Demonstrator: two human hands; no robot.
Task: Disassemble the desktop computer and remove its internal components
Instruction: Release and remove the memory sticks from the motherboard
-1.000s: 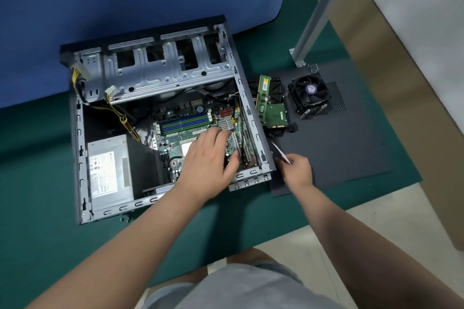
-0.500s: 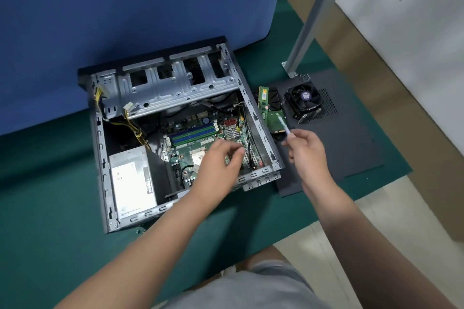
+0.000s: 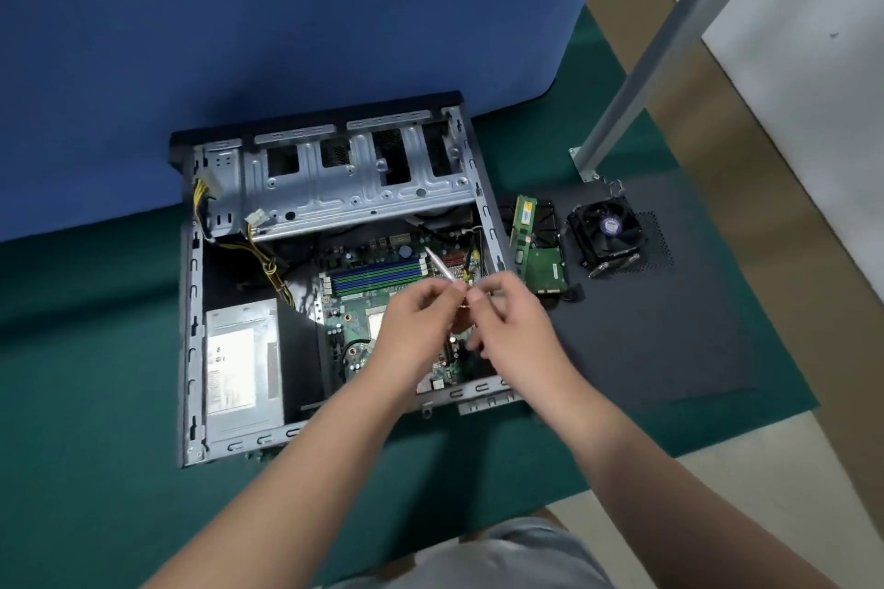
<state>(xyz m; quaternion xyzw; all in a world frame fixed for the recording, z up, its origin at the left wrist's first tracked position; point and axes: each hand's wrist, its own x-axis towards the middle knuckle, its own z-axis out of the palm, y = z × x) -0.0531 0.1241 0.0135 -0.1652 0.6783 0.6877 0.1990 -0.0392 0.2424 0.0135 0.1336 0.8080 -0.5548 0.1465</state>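
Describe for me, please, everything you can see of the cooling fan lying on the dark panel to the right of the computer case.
The cooling fan is a black, square-framed unit with dark blades and a round purple sticker on its hub. Metal fins and clips show beneath its frame, so it looks like a fan fixed on a heatsink. It rests fan side up on the dark side panel, right of the hard drive and apart from it. Neither hand touches it.

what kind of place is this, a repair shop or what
Likely a teardown or training workbench, not clearly a shop: an open computer case lies on a green mat, pulled parts such as a cooler fan rest on its side panel, and a blue partition stands behind.
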